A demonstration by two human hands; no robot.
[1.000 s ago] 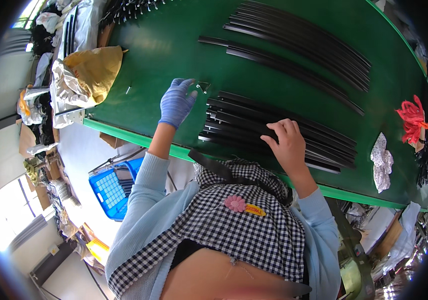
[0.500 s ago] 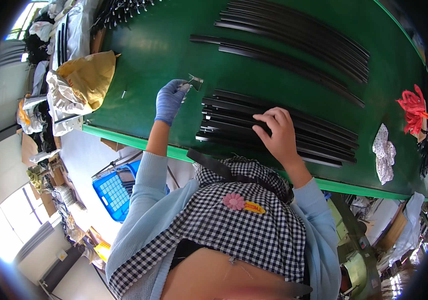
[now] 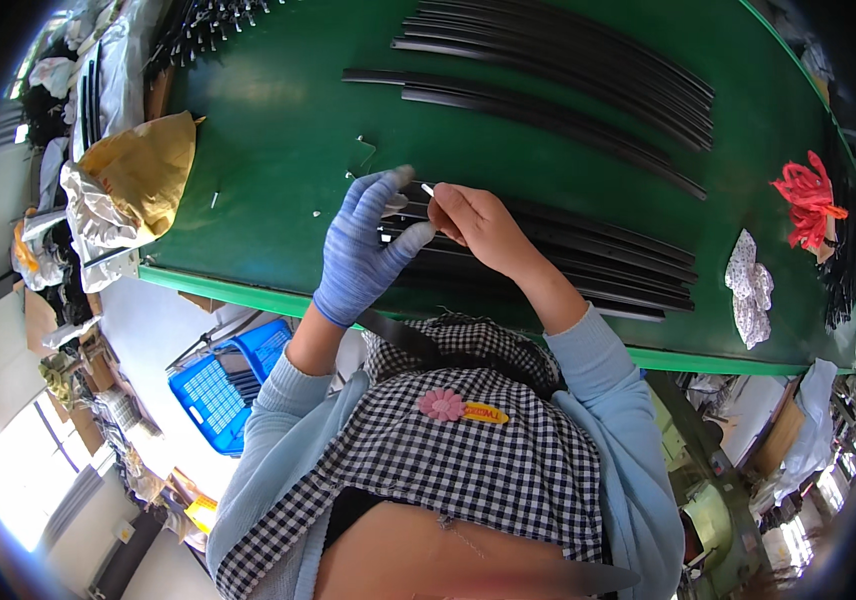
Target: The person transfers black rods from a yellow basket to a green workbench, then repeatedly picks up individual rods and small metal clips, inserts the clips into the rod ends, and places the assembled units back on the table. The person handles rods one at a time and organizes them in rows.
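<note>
My left hand, in a blue knitted glove, has its fingers spread and holds nothing I can see. Close to its fingertips, my bare right hand pinches a small white stick-like piece. Both hands are above the left ends of a near row of long black strips lying on the green table. Beyond the gloved fingers lies a thin, bent metal piece, too small to name. A few small white bits are scattered by the glove.
More black strips lie farther back. A brown and white bag sits at the table's left edge. Crumpled patterned cloth and a red bundle are at the right. A blue crate stands below, left of me.
My left hand has let go of the small metal piece, which now lies on the table, and has opened. My right hand has moved left to meet it and now pinches a white piece.
</note>
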